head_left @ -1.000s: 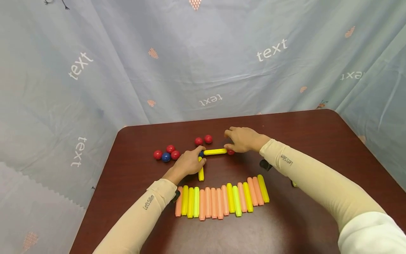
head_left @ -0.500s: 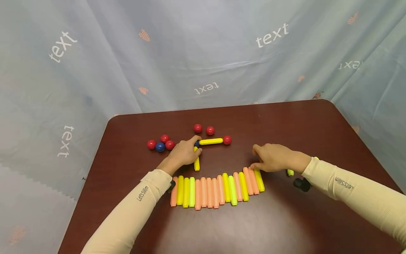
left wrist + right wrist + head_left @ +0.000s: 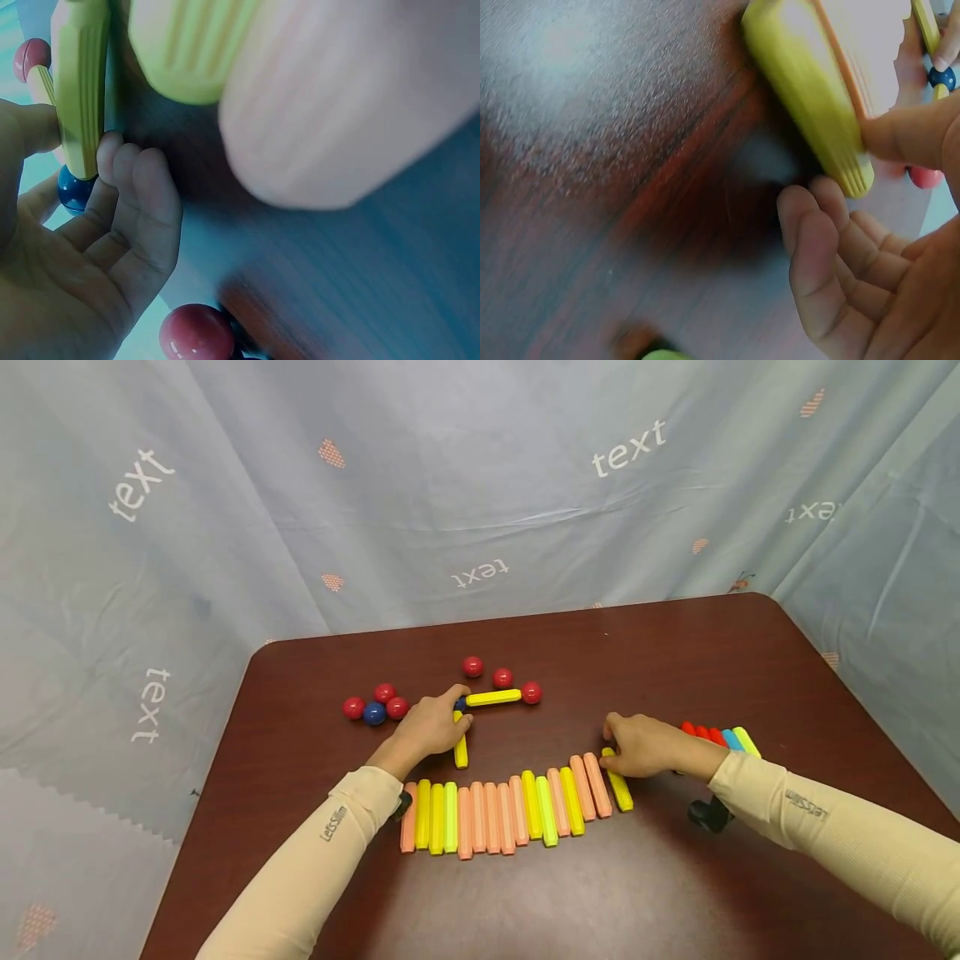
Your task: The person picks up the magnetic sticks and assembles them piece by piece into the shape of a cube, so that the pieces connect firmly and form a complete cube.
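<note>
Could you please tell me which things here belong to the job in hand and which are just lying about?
In the job:
left hand
stick-and-ball piece it holds
right hand
yellow stick it pinches

Seemingly just lying about:
row of sticks
loose balls
red sticks

Room to pass on near side of table (image 3: 570, 902), in front of stick row (image 3: 492, 817), which walls off mid. Narrow gap btwn row's R end & yellow stick (image 3: 622, 788) at R hand (image 3: 641, 746). 4-ball cluster (image 3: 374, 713) blocks L of L hand (image 3: 424, 727).
</note>
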A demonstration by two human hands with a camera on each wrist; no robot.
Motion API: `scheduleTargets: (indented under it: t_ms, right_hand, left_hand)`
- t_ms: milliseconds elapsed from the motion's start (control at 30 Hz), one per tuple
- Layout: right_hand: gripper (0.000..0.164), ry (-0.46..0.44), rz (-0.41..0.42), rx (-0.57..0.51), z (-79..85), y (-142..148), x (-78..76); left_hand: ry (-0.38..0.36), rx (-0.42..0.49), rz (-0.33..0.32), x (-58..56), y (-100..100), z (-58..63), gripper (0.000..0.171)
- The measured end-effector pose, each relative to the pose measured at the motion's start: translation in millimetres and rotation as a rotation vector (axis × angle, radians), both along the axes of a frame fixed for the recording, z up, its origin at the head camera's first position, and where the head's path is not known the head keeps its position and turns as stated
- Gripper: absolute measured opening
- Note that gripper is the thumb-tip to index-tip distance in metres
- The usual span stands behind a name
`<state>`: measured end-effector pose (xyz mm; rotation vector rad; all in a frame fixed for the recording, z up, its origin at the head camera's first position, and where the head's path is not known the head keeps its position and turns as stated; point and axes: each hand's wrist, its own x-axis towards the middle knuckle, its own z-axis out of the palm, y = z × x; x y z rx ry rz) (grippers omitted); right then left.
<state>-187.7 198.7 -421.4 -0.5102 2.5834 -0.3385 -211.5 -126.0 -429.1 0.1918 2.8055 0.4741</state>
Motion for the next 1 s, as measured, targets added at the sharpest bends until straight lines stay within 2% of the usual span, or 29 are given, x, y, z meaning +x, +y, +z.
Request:
scheduleTargets:
  t_ms: [233, 467, 767, 1000]
  right_hand:
    - [0.043, -0.008, -0.05, 0.013, 2.4, -5, -8.0]
    - [0.049, 0.026, -0.076, 0.032, 15.4, -16, -28.0]
    - [0.055, 0.056, -0.081, 0.066, 37.0, -55, -55.0]
    - [0.056, 0.014, -0.08, 0.051, 34.0, -85, -64.3]
  left_hand:
    - [-0.001, -0.005, 0.009, 0.3, -1, -0.7, 0.053]
    - [-0.001, -0.006, 0.011, 2.5, -2, -1.0, 0.052]
    - [-0.017, -0.007, 0.017, 2.6, -1, -3.8, 0.053]
    - [-0.007, -0.01, 0.015, 0.8, 0, -2.0, 0.054]
